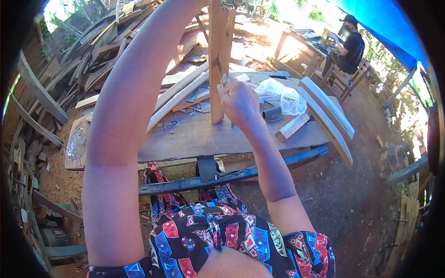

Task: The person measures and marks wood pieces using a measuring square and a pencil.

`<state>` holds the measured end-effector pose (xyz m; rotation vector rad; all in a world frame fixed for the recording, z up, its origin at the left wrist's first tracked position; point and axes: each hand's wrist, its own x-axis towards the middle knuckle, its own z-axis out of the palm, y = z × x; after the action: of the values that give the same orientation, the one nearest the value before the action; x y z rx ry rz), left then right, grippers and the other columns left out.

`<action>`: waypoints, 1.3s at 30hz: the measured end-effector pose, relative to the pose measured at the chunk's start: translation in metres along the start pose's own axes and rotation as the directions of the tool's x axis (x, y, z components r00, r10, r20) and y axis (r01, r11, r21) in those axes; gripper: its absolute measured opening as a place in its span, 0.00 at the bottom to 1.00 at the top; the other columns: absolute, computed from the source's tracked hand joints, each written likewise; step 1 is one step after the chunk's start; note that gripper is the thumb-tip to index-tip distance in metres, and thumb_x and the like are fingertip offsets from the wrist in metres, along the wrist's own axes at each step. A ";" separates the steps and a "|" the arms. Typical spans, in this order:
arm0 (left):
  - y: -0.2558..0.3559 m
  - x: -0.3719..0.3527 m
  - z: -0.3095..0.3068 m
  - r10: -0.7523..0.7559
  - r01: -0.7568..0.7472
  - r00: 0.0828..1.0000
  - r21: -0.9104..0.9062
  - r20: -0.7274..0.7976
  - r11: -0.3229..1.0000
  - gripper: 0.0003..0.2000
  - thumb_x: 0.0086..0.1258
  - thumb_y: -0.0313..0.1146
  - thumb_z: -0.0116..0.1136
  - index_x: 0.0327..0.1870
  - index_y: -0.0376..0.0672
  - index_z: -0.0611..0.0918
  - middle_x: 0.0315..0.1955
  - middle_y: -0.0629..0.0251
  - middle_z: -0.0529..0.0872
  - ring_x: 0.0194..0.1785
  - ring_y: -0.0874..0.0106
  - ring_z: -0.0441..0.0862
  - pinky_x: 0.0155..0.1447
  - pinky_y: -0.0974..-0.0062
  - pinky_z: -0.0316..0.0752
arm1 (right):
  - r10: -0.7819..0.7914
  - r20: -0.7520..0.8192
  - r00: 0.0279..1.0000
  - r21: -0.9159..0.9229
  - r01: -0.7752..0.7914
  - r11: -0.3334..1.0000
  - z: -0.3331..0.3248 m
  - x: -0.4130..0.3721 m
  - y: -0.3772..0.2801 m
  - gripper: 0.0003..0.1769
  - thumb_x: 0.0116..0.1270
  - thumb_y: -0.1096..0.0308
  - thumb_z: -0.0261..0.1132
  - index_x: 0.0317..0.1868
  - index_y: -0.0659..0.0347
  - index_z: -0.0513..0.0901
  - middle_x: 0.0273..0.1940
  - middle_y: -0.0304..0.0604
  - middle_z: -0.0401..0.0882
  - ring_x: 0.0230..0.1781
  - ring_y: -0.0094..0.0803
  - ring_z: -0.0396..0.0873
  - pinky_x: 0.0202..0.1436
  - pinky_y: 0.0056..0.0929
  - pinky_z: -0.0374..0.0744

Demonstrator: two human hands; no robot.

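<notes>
My right hand (238,99) is closed around a small thin-bladed tool (220,67), which looks like a putty knife. Its blade lies against the face of an upright wooden board (215,46). The board's lower end rests on the wooden worktable (181,141), and its top runs to the frame's upper edge. My left arm (123,102) reaches up along the left side to the board's top. My left hand is cut off above the frame, so its fingers are hidden.
On the table are a clear plastic bag (292,101), a dark cylinder (272,114), a short wood block (293,128) and curved wooden pieces (327,120). A dark bar (236,175) crosses before my legs. Scrap wood (99,60) is heaped left. A person (352,48) sits at another table.
</notes>
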<state>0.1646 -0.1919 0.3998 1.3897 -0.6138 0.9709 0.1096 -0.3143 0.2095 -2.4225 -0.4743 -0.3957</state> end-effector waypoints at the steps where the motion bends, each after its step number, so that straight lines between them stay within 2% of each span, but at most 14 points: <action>1: -0.003 -0.001 -0.005 -0.048 0.054 0.996 -0.091 0.071 0.994 0.14 0.72 0.43 0.54 0.32 0.42 0.78 0.14 0.71 0.73 0.15 0.78 0.72 0.18 0.79 0.66 | -0.007 -0.007 1.000 0.002 0.007 1.000 0.000 0.001 0.002 0.16 0.66 0.59 0.57 0.37 0.66 0.79 0.31 0.58 0.81 0.39 0.55 0.80 0.45 0.48 0.74; 3: -0.012 -0.006 -0.010 -0.076 0.101 0.986 -0.173 0.147 0.980 0.13 0.72 0.44 0.55 0.32 0.43 0.77 0.14 0.72 0.73 0.13 0.79 0.70 0.16 0.81 0.64 | -0.018 0.022 1.000 0.038 0.017 0.999 0.000 0.004 0.004 0.16 0.66 0.58 0.58 0.38 0.66 0.79 0.32 0.58 0.81 0.40 0.55 0.80 0.45 0.48 0.74; 5: -0.017 -0.016 -0.013 -0.242 0.311 0.938 -0.293 0.248 0.904 0.14 0.71 0.45 0.56 0.33 0.44 0.77 0.12 0.74 0.70 0.13 0.80 0.69 0.17 0.81 0.65 | -0.019 0.048 0.999 0.004 0.019 1.000 -0.003 0.005 0.001 0.16 0.66 0.58 0.57 0.39 0.65 0.79 0.33 0.57 0.82 0.41 0.53 0.81 0.46 0.47 0.75; 7: -0.020 -0.019 -0.015 -0.244 0.311 0.939 -0.292 0.243 0.904 0.15 0.71 0.46 0.56 0.31 0.45 0.76 0.12 0.74 0.70 0.13 0.82 0.68 0.16 0.82 0.63 | -0.011 0.076 0.997 -0.033 0.014 0.999 -0.004 0.006 0.002 0.16 0.67 0.58 0.57 0.40 0.64 0.78 0.35 0.56 0.83 0.41 0.51 0.81 0.47 0.47 0.75; 9: -0.021 -0.022 -0.014 -0.276 0.341 0.930 -0.288 0.244 0.895 0.16 0.71 0.48 0.55 0.27 0.47 0.74 0.12 0.76 0.69 0.11 0.84 0.65 0.15 0.84 0.60 | -0.029 0.042 0.999 0.053 0.027 0.998 -0.002 0.006 0.005 0.16 0.66 0.58 0.58 0.39 0.65 0.79 0.32 0.57 0.81 0.40 0.54 0.80 0.45 0.47 0.74; 11: -0.025 -0.022 -0.009 -0.229 0.293 0.945 -0.294 0.233 0.910 0.17 0.72 0.48 0.55 0.25 0.48 0.72 0.11 0.78 0.67 0.11 0.86 0.63 0.14 0.85 0.58 | -0.019 0.039 0.999 0.044 0.017 0.999 -0.001 0.007 0.005 0.16 0.67 0.58 0.58 0.39 0.65 0.78 0.32 0.57 0.81 0.39 0.54 0.80 0.45 0.47 0.74; 13: -0.032 -0.022 -0.001 -0.132 0.152 0.986 -0.216 0.104 0.965 0.17 0.73 0.47 0.54 0.25 0.48 0.72 0.11 0.79 0.66 0.12 0.87 0.63 0.15 0.85 0.56 | -0.005 0.050 0.999 0.036 0.003 0.999 -0.001 0.004 0.005 0.15 0.67 0.58 0.57 0.39 0.64 0.78 0.32 0.57 0.81 0.39 0.54 0.80 0.45 0.47 0.74; 16: -0.034 -0.023 0.012 -0.088 0.100 0.994 -0.231 0.060 0.968 0.17 0.73 0.46 0.54 0.25 0.48 0.73 0.12 0.80 0.65 0.13 0.87 0.61 0.15 0.85 0.54 | -0.003 0.045 0.999 0.029 0.001 1.000 -0.006 0.001 0.007 0.15 0.67 0.58 0.57 0.39 0.64 0.77 0.32 0.57 0.81 0.40 0.55 0.79 0.45 0.47 0.73; 20: -0.047 -0.017 0.021 -0.016 0.038 0.996 -0.265 0.084 0.963 0.16 0.74 0.45 0.54 0.24 0.49 0.73 0.15 0.82 0.64 0.18 0.88 0.58 0.20 0.83 0.52 | -0.020 0.001 1.000 0.018 0.020 1.000 -0.016 -0.023 0.016 0.15 0.67 0.58 0.57 0.37 0.64 0.76 0.28 0.56 0.80 0.36 0.55 0.79 0.40 0.47 0.73; 23: -0.036 -0.020 0.014 -0.134 0.153 0.986 -0.228 0.096 0.962 0.16 0.74 0.44 0.54 0.24 0.49 0.72 0.16 0.82 0.64 0.20 0.88 0.59 0.22 0.83 0.53 | 0.024 0.051 0.998 -0.007 -0.024 1.000 -0.017 -0.044 0.021 0.14 0.67 0.59 0.56 0.35 0.64 0.76 0.28 0.57 0.80 0.34 0.55 0.80 0.39 0.49 0.74; 26: -0.046 -0.013 0.014 -0.003 0.009 1.000 -0.193 0.030 0.981 0.17 0.73 0.45 0.54 0.23 0.49 0.73 0.15 0.82 0.63 0.19 0.87 0.59 0.22 0.83 0.54 | 0.018 0.075 0.997 -0.033 -0.016 0.999 -0.017 -0.042 0.020 0.15 0.67 0.59 0.56 0.33 0.64 0.75 0.29 0.58 0.80 0.35 0.54 0.81 0.39 0.50 0.75; 30: -0.040 -0.017 0.006 -0.122 0.136 0.990 -0.265 0.069 0.955 0.17 0.73 0.45 0.54 0.23 0.48 0.73 0.15 0.81 0.64 0.18 0.87 0.59 0.22 0.83 0.55 | -0.051 0.029 0.998 -0.065 0.053 0.996 -0.017 -0.012 0.009 0.15 0.66 0.59 0.56 0.33 0.64 0.77 0.30 0.59 0.81 0.36 0.54 0.81 0.40 0.49 0.75; 32: -0.037 -0.025 0.018 0.012 0.005 0.997 -0.226 0.073 0.974 0.17 0.72 0.45 0.55 0.23 0.47 0.74 0.14 0.81 0.66 0.17 0.87 0.59 0.21 0.82 0.55 | -0.051 0.022 0.998 -0.030 0.052 0.998 -0.014 0.005 0.004 0.15 0.66 0.58 0.56 0.35 0.64 0.78 0.31 0.59 0.81 0.38 0.54 0.81 0.42 0.49 0.75; 39: -0.033 -0.024 0.008 -0.053 0.058 0.998 -0.225 0.030 0.973 0.17 0.72 0.44 0.55 0.22 0.46 0.75 0.15 0.81 0.67 0.19 0.87 0.62 0.22 0.82 0.58 | -0.037 0.007 0.999 -0.012 0.037 0.999 -0.008 -0.032 0.013 0.15 0.66 0.58 0.56 0.37 0.63 0.78 0.30 0.58 0.81 0.36 0.55 0.80 0.42 0.50 0.74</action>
<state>0.1823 -0.2017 0.3636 1.2110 -0.6776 0.8141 0.0853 -0.3368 0.1964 -2.4303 -0.5218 -0.4069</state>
